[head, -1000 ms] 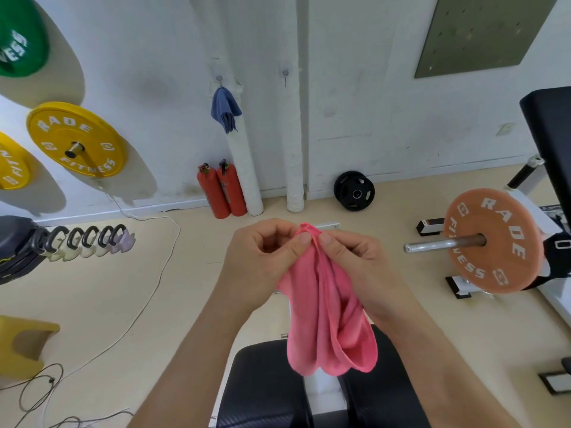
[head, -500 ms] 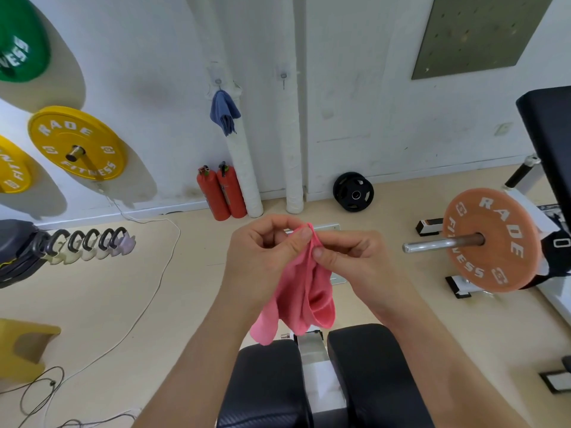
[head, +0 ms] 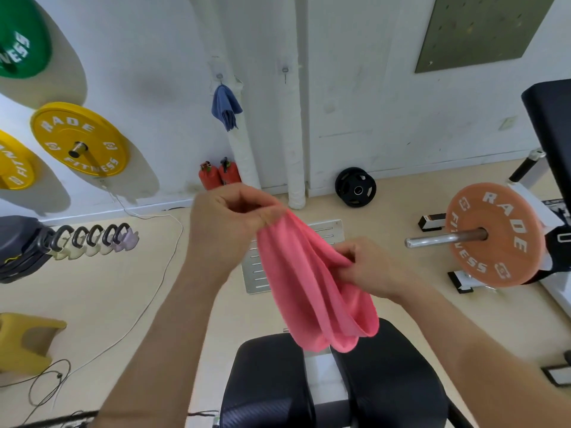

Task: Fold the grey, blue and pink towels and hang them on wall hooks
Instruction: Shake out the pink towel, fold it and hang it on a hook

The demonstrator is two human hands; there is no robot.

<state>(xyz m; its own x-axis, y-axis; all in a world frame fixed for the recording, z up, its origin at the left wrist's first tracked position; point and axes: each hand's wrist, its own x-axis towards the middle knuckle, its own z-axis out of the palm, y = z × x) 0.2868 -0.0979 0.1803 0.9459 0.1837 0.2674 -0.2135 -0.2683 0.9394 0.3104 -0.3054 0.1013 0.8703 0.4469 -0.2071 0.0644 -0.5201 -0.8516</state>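
A pink towel (head: pixel 312 288) hangs folded in front of me above the black bench. My left hand (head: pixel 228 223) pinches its upper end between thumb and fingers. My right hand (head: pixel 367 267) grips the towel's right edge lower down, fingers curled into the cloth. A blue towel (head: pixel 225 105) hangs bunched from a wall hook (head: pixel 219 76) beside a white pipe. A second hook (head: pixel 285 70) to its right is bare. No grey towel is in view.
Black bench pads (head: pixel 389 381) lie right below the towel. An orange plate on a barbell (head: pixel 491 234) stands at right, yellow (head: pixel 78 140) and green (head: pixel 21 38) plates hang on the wall at left. Two red extinguishers (head: pixel 217 176), a black plate (head: pixel 355 186) and floor cables (head: pixel 145 288) are nearby.
My right hand has slid down and to the right along the towel, away from my left hand. The towel now hangs longer and spreads between the two hands.
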